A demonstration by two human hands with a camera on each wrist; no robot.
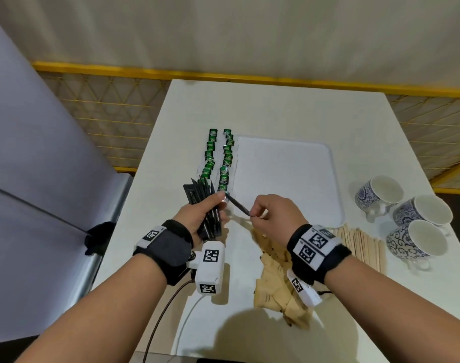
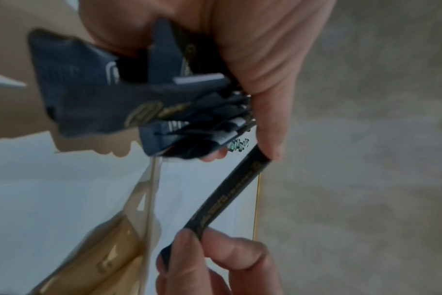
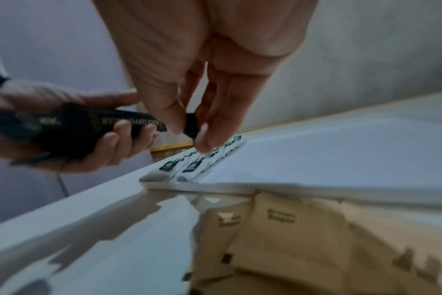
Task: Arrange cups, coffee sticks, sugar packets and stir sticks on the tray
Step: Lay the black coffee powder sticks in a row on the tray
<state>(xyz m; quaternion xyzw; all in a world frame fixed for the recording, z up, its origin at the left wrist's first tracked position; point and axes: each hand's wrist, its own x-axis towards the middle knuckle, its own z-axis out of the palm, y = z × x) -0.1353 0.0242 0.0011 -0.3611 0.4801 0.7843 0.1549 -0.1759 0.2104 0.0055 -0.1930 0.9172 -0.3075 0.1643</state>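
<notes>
My left hand (image 1: 210,208) grips a fanned bundle of black coffee sticks (image 1: 200,200) above the table's left side; the same bundle (image 2: 144,103) fills the left wrist view. My right hand (image 1: 260,213) pinches the near end of one black coffee stick (image 1: 238,204), whose far end is still under my left thumb. That stick (image 2: 230,191) runs between the two hands. The white tray (image 1: 289,179) lies just beyond them, with two rows of green tea bags (image 1: 219,158) along its left side. Brown sugar packets (image 1: 276,279) lie under my right wrist.
Three blue-patterned cups (image 1: 407,218) stand at the right of the table. Wooden stir sticks (image 1: 362,244) lie in a pile between cups and sugar. A yellow mesh fence (image 1: 113,106) runs behind the table, and a grey surface (image 1: 40,179) stands at the left.
</notes>
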